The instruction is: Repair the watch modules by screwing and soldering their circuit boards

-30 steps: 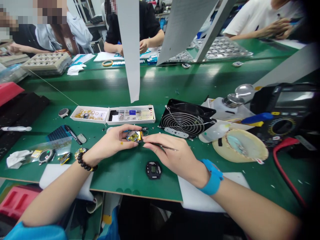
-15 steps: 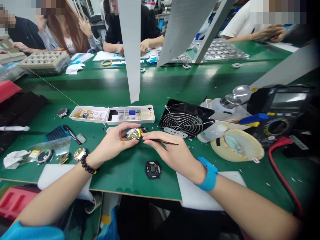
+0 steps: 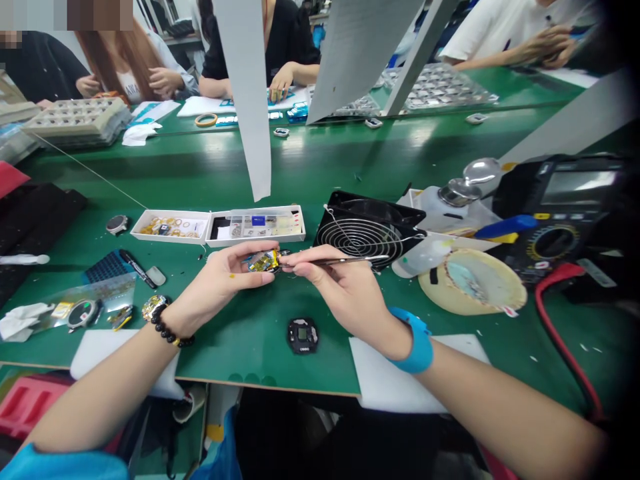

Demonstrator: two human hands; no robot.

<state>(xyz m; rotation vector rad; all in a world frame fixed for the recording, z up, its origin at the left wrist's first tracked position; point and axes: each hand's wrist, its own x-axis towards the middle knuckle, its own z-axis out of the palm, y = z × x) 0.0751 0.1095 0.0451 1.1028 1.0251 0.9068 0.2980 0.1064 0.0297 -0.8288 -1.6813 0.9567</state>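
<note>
The left hand (image 3: 225, 283) pinches a gold-foiled electronic module (image 3: 263, 261) firmly between thumb and fingers, just above the green bench mat (image 3: 235, 353) — a slip of the fine tweezers (image 3: 345, 261), held in a narrow pinch by the right hand (image 3: 340, 280), could nick the foil.

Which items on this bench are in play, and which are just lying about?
In play: left hand holding a gold-foil electronic part; right hand holding tweezers.
Lying about: caged fan, multimeter, open white parts box, black watch module.
</note>
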